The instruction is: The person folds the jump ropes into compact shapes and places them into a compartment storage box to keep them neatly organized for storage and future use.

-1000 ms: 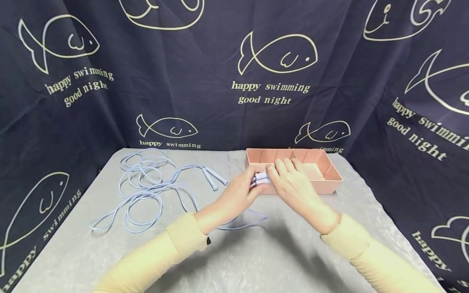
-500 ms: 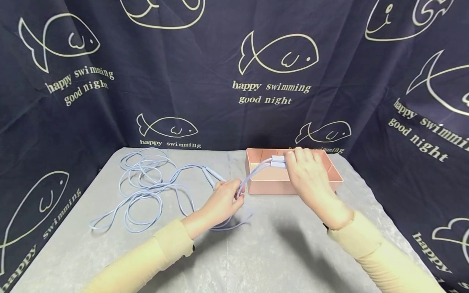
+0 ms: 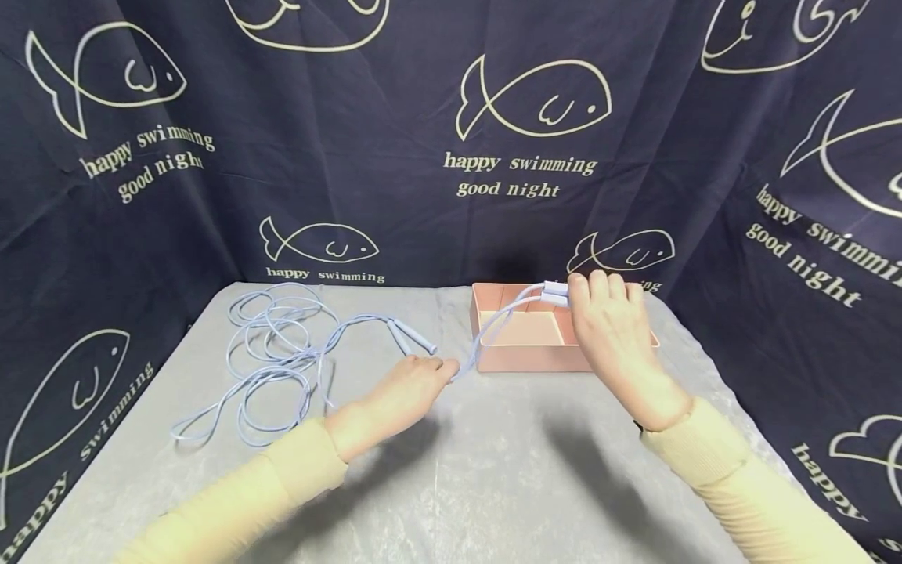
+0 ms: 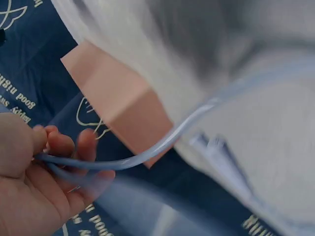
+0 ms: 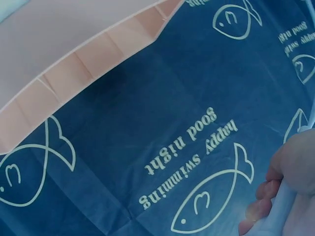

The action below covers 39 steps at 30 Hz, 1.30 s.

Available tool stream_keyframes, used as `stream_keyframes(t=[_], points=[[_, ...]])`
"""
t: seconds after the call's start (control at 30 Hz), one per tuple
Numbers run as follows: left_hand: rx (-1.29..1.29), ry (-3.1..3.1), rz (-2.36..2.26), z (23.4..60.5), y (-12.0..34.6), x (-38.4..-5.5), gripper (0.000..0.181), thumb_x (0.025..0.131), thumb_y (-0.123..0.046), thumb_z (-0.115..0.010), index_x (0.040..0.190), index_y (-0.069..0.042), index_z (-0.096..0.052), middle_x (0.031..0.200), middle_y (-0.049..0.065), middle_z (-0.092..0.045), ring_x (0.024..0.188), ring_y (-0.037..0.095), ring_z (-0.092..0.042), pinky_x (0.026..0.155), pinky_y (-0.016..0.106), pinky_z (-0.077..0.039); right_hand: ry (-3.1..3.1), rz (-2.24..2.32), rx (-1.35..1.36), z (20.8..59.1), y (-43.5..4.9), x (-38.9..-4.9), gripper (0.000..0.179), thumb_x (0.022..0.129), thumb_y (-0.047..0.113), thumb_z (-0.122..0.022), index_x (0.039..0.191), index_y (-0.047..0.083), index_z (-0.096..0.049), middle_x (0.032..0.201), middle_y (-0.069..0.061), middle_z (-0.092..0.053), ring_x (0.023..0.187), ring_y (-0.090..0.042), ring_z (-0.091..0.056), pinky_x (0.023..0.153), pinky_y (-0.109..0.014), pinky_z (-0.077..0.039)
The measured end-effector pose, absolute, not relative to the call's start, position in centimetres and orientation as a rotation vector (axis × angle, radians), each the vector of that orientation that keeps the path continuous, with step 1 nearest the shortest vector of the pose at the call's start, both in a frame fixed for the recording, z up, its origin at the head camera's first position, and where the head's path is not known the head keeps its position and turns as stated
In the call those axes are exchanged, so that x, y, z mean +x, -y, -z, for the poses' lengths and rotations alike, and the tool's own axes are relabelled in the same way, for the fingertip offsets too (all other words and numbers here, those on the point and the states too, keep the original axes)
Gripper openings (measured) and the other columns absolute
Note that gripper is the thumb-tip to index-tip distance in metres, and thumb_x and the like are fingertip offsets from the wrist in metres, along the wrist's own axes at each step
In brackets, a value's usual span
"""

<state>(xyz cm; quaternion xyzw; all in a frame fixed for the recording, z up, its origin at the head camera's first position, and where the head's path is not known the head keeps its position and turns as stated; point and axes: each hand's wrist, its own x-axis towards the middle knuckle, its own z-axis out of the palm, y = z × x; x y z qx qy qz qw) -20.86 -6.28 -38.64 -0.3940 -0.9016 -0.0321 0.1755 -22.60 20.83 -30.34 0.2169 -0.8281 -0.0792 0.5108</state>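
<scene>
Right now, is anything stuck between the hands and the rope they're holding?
Nope, nothing I can see. The left hand holds the cord, and the right hand grips the handles, with nothing in between. The pink box is nearby, but it isn't between them.

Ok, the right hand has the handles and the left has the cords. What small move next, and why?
I'd probably draw the left hand slightly away from the right hand: that one grips the two handles, while the cords between them curve, so a gentle pull might straighten them.
</scene>
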Motion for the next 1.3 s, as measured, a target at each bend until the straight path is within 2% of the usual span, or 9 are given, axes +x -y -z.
stream_keyframes(t=[0.2,0.43,0.6,0.7,0.83,0.97,1.03,1.17,1.3], points=[[-1.246,2.362,-0.198,36.2,6.7,-20.8,0.019,0.082,-0.001,-0.059,0.092,-0.016,-0.053,0.075,0.001,-0.054,0.063,0.018,-0.054,0.051,0.028,-0.043,1.998,0.243,0.529,31.4,-20.9,-23.3,0.019,0.093,0.001,-0.030,0.088,-0.003,-0.048,0.071,-0.018,-0.043,0.063,-0.037,-0.043,0.059,-0.045,-0.033],[-1.445,2.078,-0.466,33.1,6.4,-20.0,0.014,0.085,-0.004,-0.055,0.085,-0.018,-0.056,0.075,-0.005,-0.055,0.066,0.012,-0.051,0.056,0.022,-0.038,1.991,0.295,0.539,32.4,-20.5,-23.9,0.020,0.093,0.002,-0.031,0.082,-0.002,-0.047,0.069,-0.016,-0.042,0.064,-0.037,-0.045,0.060,-0.045,-0.035],[-1.479,1.943,-0.522,30.9,5.9,-19.8,0.016,0.090,-0.005,-0.049,0.101,-0.012,-0.058,0.083,-0.004,-0.058,0.070,0.011,-0.051,0.059,0.021,-0.039,2.010,0.332,0.612,33.0,-20.1,-23.7,0.020,0.092,-0.001,-0.030,0.075,0.001,-0.041,0.070,-0.016,-0.042,0.064,-0.036,-0.044,0.058,-0.042,-0.032],[-1.464,1.951,-0.472,29.9,5.6,-20.2,0.017,0.090,-0.004,-0.047,0.104,-0.007,-0.056,0.085,-0.001,-0.058,0.070,0.013,-0.051,0.062,0.022,-0.041,2.017,0.346,0.679,33.2,-19.7,-23.5,0.019,0.091,0.000,-0.031,0.076,0.001,-0.042,0.069,-0.015,-0.040,0.064,-0.034,-0.043,0.057,-0.041,-0.031],[-1.458,2.033,-0.357,29.1,5.2,-20.9,0.003,0.091,-0.009,-0.051,0.094,-0.008,-0.052,0.081,-0.001,-0.056,0.066,0.015,-0.049,0.061,0.024,-0.040,2.001,0.354,0.782,33.3,-19.2,-23.4,0.017,0.091,0.002,-0.032,0.078,0.002,-0.043,0.068,-0.013,-0.038,0.061,-0.032,-0.040,0.056,-0.039,-0.030],[-1.484,2.081,-0.249,29.0,5.2,-21.2,0.023,0.089,-0.028,-0.060,0.096,-0.007,-0.051,0.074,-0.004,-0.055,0.059,0.017,-0.049,0.058,0.027,-0.041,2.010,0.360,0.834,33.2,-19.0,-23.3,0.019,0.092,0.004,-0.031,0.079,0.002,-0.044,0.069,-0.012,-0.039,0.061,-0.031,-0.040,0.057,-0.039,-0.031],[-1.513,2.098,-0.213,29.1,5.5,-21.2,0.027,0.087,-0.032,-0.061,0.097,-0.009,-0.053,0.069,-0.006,-0.055,0.053,0.016,-0.049,0.053,0.028,-0.042,2.051,0.352,0.801,33.1,-19.2,-23.3,0.019,0.092,0.006,-0.030,0.080,0.002,-0.044,0.070,-0.013,-0.040,0.063,-0.032,-0.042,0.058,-0.040,-0.033],[-1.578,2.184,-0.218,30.0,6.2,-20.6,0.022,0.087,-0.036,-0.056,0.089,-0.014,-0.057,0.057,-0.008,-0.050,0.044,0.011,-0.045,0.044,0.030,-0.040,2.132,0.279,0.611,32.4,-20.3,-23.7,0.019,0.091,0.005,-0.028,0.083,-0.001,-0.044,0.072,-0.017,-0.043,0.067,-0.037,-0.045,0.060,-0.045,-0.035],[-1.542,2.343,-0.186,31.7,6.4,-20.3,0.037,0.095,-0.043,-0.044,0.071,-0.017,-0.052,0.052,-0.007,-0.046,0.044,0.013,-0.046,0.046,0.031,-0.041,2.121,0.189,0.451,31.5,-21.3,-24.2,0.018,0.092,0.005,-0.031,0.086,-0.004,-0.046,0.074,-0.020,-0.044,0.068,-0.040,-0.046,0.057,-0.047,-0.032]])
